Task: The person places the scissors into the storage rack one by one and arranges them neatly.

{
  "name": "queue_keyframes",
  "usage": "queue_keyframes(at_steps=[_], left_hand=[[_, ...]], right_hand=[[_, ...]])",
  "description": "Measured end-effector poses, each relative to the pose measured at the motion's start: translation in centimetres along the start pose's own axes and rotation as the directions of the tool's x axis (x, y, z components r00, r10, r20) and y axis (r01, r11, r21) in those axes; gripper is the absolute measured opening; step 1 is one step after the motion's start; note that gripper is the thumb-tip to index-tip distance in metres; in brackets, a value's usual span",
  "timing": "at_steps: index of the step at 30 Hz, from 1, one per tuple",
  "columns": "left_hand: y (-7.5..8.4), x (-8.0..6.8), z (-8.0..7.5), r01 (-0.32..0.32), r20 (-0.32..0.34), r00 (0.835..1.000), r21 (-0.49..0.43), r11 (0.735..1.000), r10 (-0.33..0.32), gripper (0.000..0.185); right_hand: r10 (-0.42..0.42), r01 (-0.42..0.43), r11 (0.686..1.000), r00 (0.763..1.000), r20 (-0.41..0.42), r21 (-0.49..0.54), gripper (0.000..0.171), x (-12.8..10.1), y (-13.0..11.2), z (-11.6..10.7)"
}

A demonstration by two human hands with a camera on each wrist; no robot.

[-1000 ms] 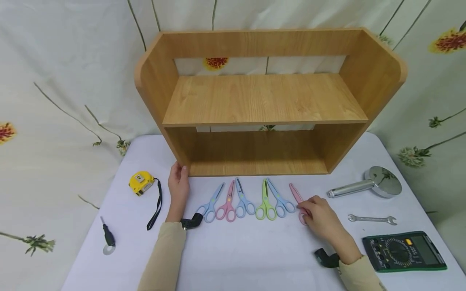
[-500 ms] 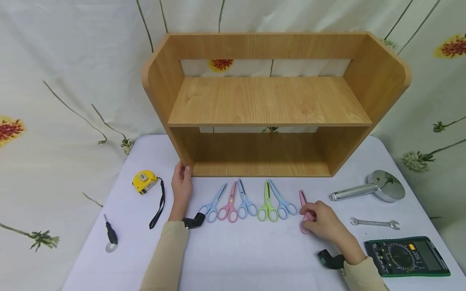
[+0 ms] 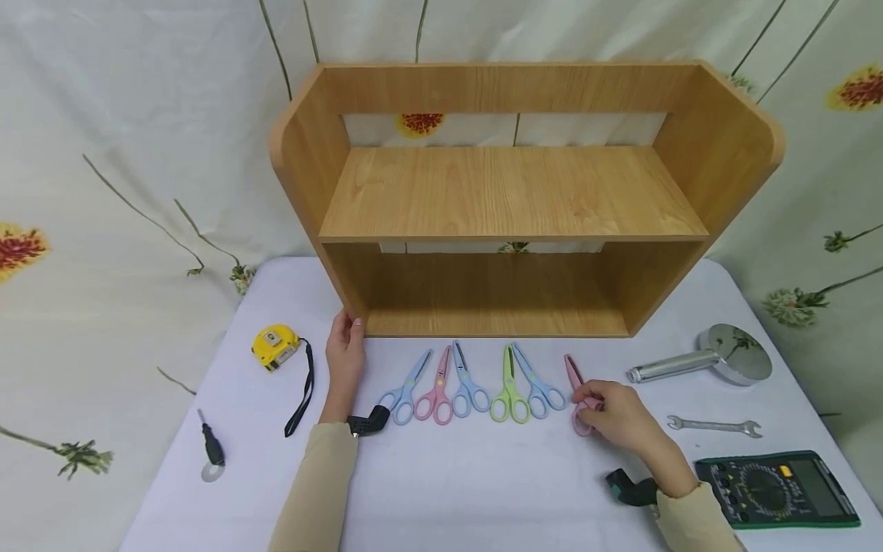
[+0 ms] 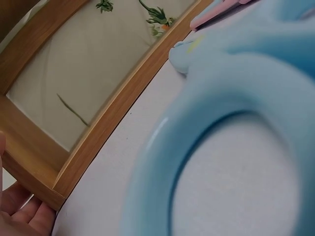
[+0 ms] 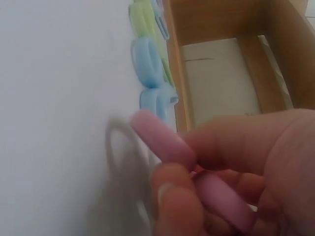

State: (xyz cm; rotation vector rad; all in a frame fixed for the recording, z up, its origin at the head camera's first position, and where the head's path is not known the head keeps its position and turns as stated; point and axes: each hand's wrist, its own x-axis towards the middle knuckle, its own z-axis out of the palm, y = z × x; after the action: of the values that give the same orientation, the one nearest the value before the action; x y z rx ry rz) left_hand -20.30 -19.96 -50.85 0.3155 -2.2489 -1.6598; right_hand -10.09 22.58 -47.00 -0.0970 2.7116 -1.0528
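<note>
Pink scissors (image 3: 573,372) pinched in my right hand (image 3: 618,415), tips pointing left-forward toward the shelf (image 3: 513,192). My left hand (image 3: 345,364) grips its left corner.

- Drape (image 3: 172,100): off-white, creased, hung behind the table (image 3: 497,483) and along both its sides.
- Stems (image 3: 277,50): long, thin, dark green, printed on the drape.
- Blooms (image 3: 858,88): red and yellow, printed at upper right and left edge.
- Seed heads (image 3: 793,307): pale green, printed right and lower left.
- Table: white top, far corners rounded.
- Light: pale, diffuse; shadows soft.
</note>
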Motion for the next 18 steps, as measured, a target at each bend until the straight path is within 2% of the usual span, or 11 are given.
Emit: queue_keyframes(at_steps=[3, 7, 9, 11, 15, 18], left_hand=[[-0.1, 0.0, -0.2, 0.006, 0.001, 1.000, -0.003, 1.000, -0.006, 0.045], [-0.2, 0.0, -0.1, -0.003, -0.004, 1.000, -0.011, 1.000, 0.003, 0.044], [-0.3, 0.1, -0.1, -0.004, -0.005, 1.000, -0.008, 1.000, 0.004, 0.044], [-0.3, 0.1, -0.1, -0.007, -0.006, 1.000, -0.014, 1.000, 0.007, 0.044], [-0.4, 0.3, -0.1, -0.003, -0.003, 1.000, -0.016, 1.000, 0.003, 0.045], [-0.4, 0.3, 0.0, 0.008, -0.006, 1.000, -0.009, 1.000, -0.008, 0.045]], right_hand=[[0.026, -0.026, 0.996, 1.000, -0.002, 0.087, 0.017, 0.1, -0.5, 0.0], [-0.079, 0.081, 0.971, 0.997, -0.017, 0.225, 0.022, 0.2, -2.1, -0.6], [-0.176, 0.172, 0.935, 0.984, -0.016, 0.310, 0.025, 0.4, -3.6, -1.0], [-0.274, 0.258, 0.887, 0.962, -0.014, 0.384, 0.026, 0.7, -5.6, -1.4], [-0.460, 0.404, 0.772, 0.888, -0.008, 0.490, 0.025, 1.7, -10.4, -2.5], [-0.609, 0.528, 0.673, 0.793, -0.016, 0.517, 0.032, 2.8, -14.4, -3.8]])
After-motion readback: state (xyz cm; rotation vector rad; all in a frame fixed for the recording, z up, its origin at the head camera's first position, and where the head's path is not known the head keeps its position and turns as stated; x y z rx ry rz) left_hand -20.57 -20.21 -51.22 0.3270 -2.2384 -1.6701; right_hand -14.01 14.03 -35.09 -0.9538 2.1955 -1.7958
